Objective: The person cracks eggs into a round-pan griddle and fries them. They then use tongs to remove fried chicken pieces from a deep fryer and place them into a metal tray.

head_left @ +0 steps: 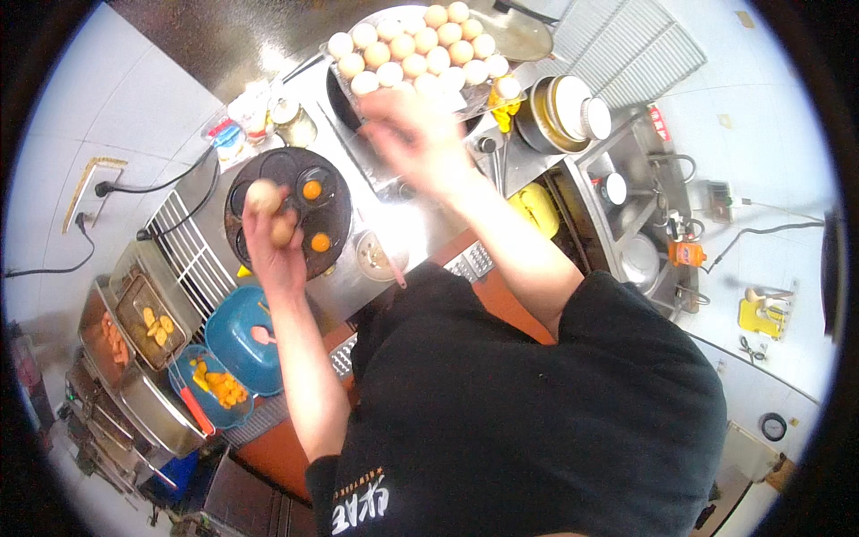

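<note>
My left hand (276, 258) is closed around two brown eggs, one egg (264, 197) at the fingertips and another egg (282, 234) lower in the fingers. It hovers over a round black pan (313, 254) with several round wells. A cracked egg yolk (311, 190) lies in one well and a second yolk (319, 242) in another. My right hand (416, 143) is smeared by motion just in front of a tray of eggs (414, 64). Whether its fingers hold anything cannot be made out.
Beside the pan lies a pale bowl with a pink-handled tool (374, 255). Jars (293, 123) stand behind it. Stacked pots (555, 114) are right of the eggs. A blue container (240, 336), food trays (150, 322) and a wire rack (192, 246) sit at left. Black cords (143, 190) run along the wall.
</note>
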`<state>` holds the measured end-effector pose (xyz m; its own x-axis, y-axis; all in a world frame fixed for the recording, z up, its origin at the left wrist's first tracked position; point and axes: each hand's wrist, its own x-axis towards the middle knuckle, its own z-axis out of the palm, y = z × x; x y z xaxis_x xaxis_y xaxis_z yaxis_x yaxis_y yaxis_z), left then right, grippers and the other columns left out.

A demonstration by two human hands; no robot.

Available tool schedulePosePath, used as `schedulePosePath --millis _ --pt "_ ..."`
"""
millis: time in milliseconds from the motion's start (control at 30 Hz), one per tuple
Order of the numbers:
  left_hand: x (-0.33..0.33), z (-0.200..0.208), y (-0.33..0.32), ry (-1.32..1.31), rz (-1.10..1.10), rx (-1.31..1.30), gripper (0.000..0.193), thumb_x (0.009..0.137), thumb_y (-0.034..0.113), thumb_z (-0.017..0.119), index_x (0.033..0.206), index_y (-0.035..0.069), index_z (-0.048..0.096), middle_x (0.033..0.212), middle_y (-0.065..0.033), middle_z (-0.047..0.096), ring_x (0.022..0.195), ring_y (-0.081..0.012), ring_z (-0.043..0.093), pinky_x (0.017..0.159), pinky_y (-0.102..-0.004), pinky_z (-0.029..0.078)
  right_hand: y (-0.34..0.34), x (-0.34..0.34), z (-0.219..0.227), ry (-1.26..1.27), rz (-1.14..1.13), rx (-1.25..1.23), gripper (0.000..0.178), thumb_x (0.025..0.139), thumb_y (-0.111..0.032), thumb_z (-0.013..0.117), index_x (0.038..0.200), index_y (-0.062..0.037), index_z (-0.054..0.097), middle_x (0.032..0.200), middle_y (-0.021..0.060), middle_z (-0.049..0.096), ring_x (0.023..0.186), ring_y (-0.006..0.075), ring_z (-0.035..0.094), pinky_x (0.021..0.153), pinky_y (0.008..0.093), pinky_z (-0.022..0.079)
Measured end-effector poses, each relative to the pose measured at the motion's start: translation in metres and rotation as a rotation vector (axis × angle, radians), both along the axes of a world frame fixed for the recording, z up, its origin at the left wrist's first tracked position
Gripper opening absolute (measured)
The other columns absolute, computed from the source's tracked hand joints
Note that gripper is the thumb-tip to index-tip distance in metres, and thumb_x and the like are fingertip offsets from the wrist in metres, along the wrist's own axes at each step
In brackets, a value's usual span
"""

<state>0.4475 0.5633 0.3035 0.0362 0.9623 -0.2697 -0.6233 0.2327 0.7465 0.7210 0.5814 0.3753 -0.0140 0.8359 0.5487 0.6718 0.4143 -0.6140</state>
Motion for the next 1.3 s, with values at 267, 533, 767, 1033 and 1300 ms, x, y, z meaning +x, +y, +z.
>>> schedulePosePath --millis 267,533,767,1033,1300 --pt "-0.16 -0.02 -0.176 -0.668 0.168 -0.075 0.048 0.11 0.033 0.053 0.139 -0.005 0.048 0.119 -0.0131 0.064 0.085 -0.0181 0.059 0.053 -0.0229 0.049 -0.023 0.121 0.001 -0.539 -0.656 -0.637 0.064 0.09 -0.046 0.079 0.126 0.0052 0.067 0.116 0.0286 0.073 0.113 0.0371 0.071 0.097 0.0478 0.055" --pt "-0.316 -0.071 -0.411 -0.419 0.766 -0.21 0.038 0.11 0.034 0.056 0.137 0.007 0.055 0.123 -0.0124 0.069 0.078 -0.0111 0.058 0.051 -0.02 0.044 -0.041 0.098 0.032 -0.764 -0.684 -0.54 0.06 0.087 -0.061 0.074 0.114 -0.0081 0.08 0.101 0.0193 0.079 0.1 0.0384 0.076 0.089 0.0476 0.057" --pt "-0.401 -0.172 -0.419 0.073 0.815 -0.647 0.037 0.108 0.04 0.059 0.134 0.014 0.057 0.108 -0.0121 0.077 0.067 -0.0112 0.063 0.048 -0.0191 0.046 -0.082 -0.027 0.043 0.309 -0.075 -0.374 0.032 0.1 -0.018 0.074 0.124 0.0008 0.067 0.113 0.0131 0.074 0.099 0.0205 0.071 0.093 0.0315 0.055" --pt "-0.327 -0.078 -0.37 -0.02 0.761 -0.343 0.051 0.112 0.043 0.048 0.133 -0.002 0.057 0.115 -0.0165 0.066 0.104 -0.0267 0.066 0.096 -0.039 0.057 -0.1 -0.185 -0.05 1.281 0.494 -1.024 0.04 0.099 -0.011 0.07 0.135 0.0004 0.058 0.122 0.0195 0.072 0.112 0.0336 0.072 0.103 0.044 0.058" --pt "-0.208 -0.053 -0.151 -0.239 0.243 -0.215 0.045 0.112 0.034 0.051 0.134 -0.006 0.056 0.133 -0.0236 0.065 0.127 -0.0374 0.063 0.116 -0.047 0.049 -0.089 -0.291 -0.081 0.727 0.48 -0.968 0.042 0.098 -0.002 0.072 0.139 -0.001 0.064 0.129 0.0129 0.072 0.117 0.0169 0.069 0.101 0.0317 0.056"
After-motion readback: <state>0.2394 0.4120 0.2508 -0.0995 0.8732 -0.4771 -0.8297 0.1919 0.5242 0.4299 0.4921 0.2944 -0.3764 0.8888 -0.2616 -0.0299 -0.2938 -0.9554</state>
